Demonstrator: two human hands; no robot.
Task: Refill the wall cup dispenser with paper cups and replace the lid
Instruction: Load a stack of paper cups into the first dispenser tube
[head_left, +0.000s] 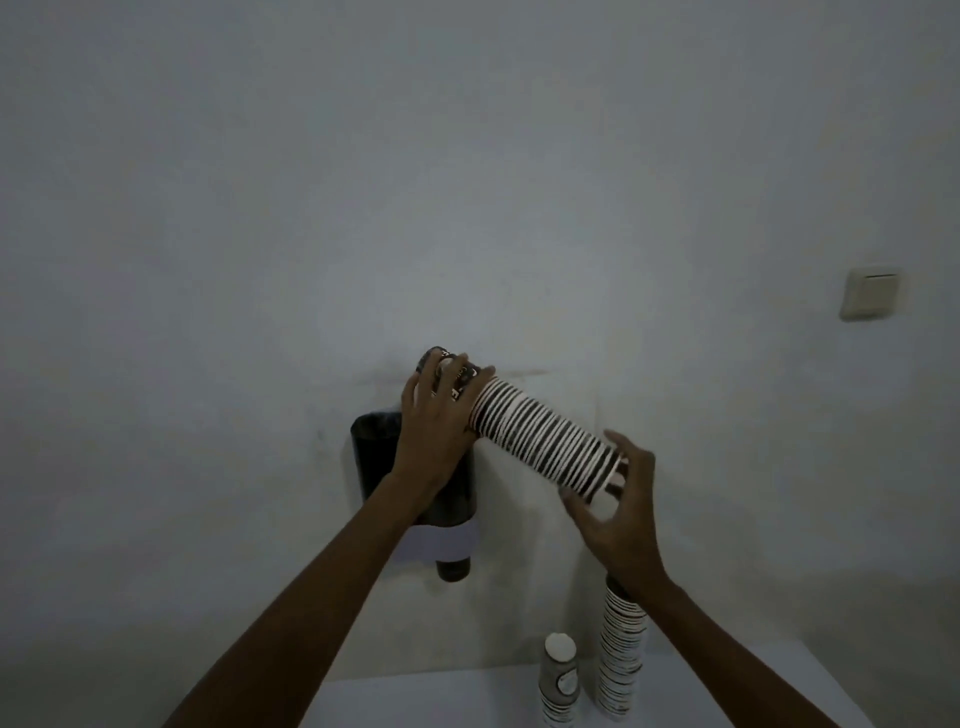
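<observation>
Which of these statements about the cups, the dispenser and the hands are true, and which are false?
1. Both hands hold one stack of cups. True: left hand and right hand grip its ends.
2. The held stack stands upright. False: it lies tilted.
3. The dispenser hangs on the wall. True.
4. The table carries no cups. False: two stacks stand there.
5. A light switch is on the left. False: right.

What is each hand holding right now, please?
Left hand: closed around one end of the cup stack.
Right hand: fingers spread, cupping the stack's other end.
</observation>
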